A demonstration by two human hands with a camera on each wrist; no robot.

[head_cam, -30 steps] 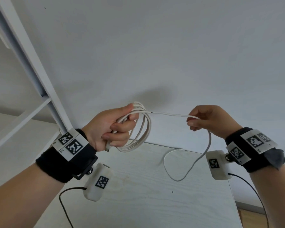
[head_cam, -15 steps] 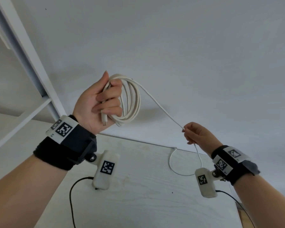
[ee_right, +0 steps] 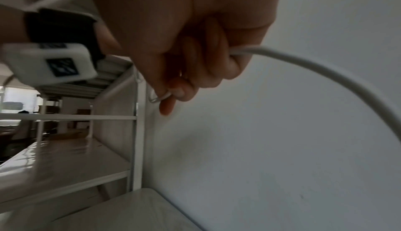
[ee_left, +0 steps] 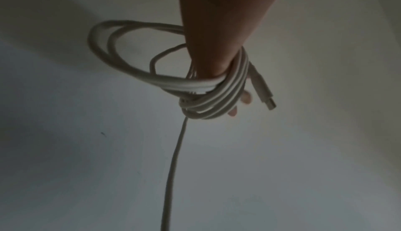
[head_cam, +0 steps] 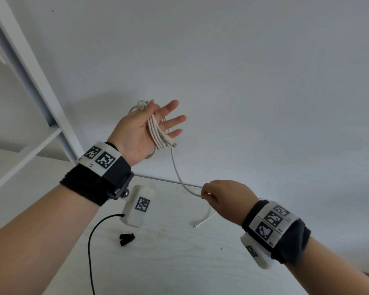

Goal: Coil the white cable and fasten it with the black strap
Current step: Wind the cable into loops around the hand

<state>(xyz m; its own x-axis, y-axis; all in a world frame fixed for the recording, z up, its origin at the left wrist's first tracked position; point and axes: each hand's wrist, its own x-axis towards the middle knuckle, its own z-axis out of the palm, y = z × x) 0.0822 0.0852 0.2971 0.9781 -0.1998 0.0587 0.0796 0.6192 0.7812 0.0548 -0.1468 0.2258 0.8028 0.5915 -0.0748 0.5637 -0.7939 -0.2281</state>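
The white cable (head_cam: 158,133) is wound in several loops around my raised left hand (head_cam: 166,120), whose palm faces me with the fingers straight. One plug (head_cam: 173,143) sticks out below the fingers. In the left wrist view the coil (ee_left: 217,101) circles the hand (ee_left: 217,28). A single strand runs down to my right hand (head_cam: 202,195), which pinches it near the free end (head_cam: 195,225) hanging over the table. The right wrist view shows curled fingers (ee_right: 217,54) around the cable (ee_right: 303,61). The black strap (head_cam: 127,239) lies on the table, below my left wrist.
A pale wooden table (head_cam: 179,262) stands against a plain white wall (head_cam: 243,81). A white shelf frame (head_cam: 30,67) rises at the left. A black wire (head_cam: 92,241) from the left wrist camera hangs over the table's left part.
My left hand has turned palm toward me and straightened its fingers, with the coil now around it. My right hand has dropped lower and slid nearer the cable's free end.
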